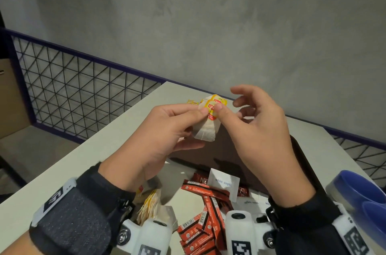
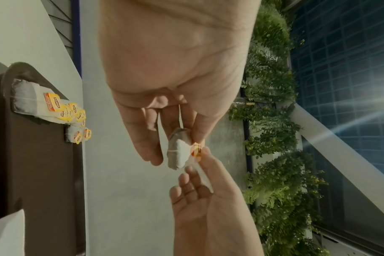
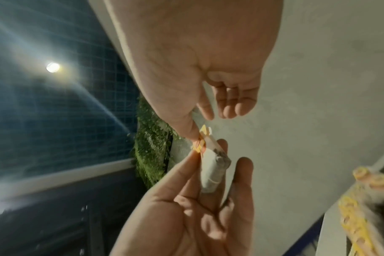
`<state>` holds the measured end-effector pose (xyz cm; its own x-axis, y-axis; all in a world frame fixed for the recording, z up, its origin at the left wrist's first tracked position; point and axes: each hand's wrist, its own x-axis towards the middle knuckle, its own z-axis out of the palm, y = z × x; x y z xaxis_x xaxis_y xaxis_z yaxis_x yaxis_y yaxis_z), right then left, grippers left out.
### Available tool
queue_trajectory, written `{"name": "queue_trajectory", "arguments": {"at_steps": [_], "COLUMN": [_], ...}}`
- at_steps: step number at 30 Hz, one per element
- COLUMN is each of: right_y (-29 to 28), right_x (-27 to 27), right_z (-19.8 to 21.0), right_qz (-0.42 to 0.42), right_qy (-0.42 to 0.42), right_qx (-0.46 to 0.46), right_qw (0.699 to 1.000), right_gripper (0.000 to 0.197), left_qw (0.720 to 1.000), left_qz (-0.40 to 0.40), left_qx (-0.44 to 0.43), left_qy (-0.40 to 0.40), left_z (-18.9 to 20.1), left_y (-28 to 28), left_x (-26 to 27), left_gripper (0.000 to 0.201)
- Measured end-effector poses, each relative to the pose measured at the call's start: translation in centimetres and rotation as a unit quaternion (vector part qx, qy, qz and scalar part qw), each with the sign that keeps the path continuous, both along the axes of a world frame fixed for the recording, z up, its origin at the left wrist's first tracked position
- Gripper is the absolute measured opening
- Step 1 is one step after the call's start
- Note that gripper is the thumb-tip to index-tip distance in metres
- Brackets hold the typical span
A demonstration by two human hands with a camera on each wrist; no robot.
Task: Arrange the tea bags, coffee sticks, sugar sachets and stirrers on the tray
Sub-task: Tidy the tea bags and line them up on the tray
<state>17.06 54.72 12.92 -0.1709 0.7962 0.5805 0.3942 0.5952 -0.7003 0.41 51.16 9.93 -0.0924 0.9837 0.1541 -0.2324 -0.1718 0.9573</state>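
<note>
- Both hands meet above the pale tabletop, raised over the dark brown rectangular tray.
- The left hand pinches a small stack of white paper tea bags with yellow-and-red tags between thumb and fingers, the bags hanging below the grip.
- The right hand pinches the yellow tags at the top of that same stack with thumb and forefinger; its other fingers spread loosely above.
- The left wrist view shows more tagged tea bags lying in an overlapping row at the tray's far end, near its rounded corner.
- On the tabletop close to the person, a heap of red coffee sticks with black trim lies jumbled beside the tray's near edge.
- A white paper sugar sachet printed "white sugar" rests on top of those sticks, partly over the tray's edge.
- Further loose tea bags sit under the left wrist.
- A blue plastic object shows at the right edge.
- A black wire-mesh railing runs behind the tabletop, before a grey wall.
</note>
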Motion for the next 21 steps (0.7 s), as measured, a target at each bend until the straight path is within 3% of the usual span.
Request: {"name": "queue_trajectory", "arguments": {"at_steps": [4, 10, 13, 16, 21], "right_y": [-0.1, 0.6, 4.1, 9.2, 16.1], "right_x": [0.1, -0.6, -1.5, -2.1, -2.6], "right_z": [0.4, 1.3, 2.7, 3.5, 0.2], "right_qz": [0.074, 0.098, 0.107, 0.113, 0.067], "right_qy": [0.05, -0.014, -0.028, -0.041, -0.111], "right_qx": [-0.131, -0.139, -0.193, -0.268, -0.321], "right_qw": [0.987, 0.985, 0.975, 0.956, 0.938], "right_gripper": [0.009, 0.005, 0.005, 0.007, 0.019], "left_qw": [1.0, 0.995, 0.989, 0.981, 0.974], "left_qz": [0.005, 0.053, 0.115, 0.184, 0.226], "left_qx": [0.001, -0.007, -0.019, -0.021, -0.02], "left_qy": [0.016, 0.086, 0.087, 0.057, 0.008], "left_z": [0.1, 0.3, 0.6, 0.9, 1.1], "left_y": [0.0, 0.2, 0.7, 0.8, 0.7], "left_x": [-0.2, -0.9, -2.4, -4.3, -6.4], "left_gripper": [0.019, 0.016, 0.026, 0.023, 0.013]}}
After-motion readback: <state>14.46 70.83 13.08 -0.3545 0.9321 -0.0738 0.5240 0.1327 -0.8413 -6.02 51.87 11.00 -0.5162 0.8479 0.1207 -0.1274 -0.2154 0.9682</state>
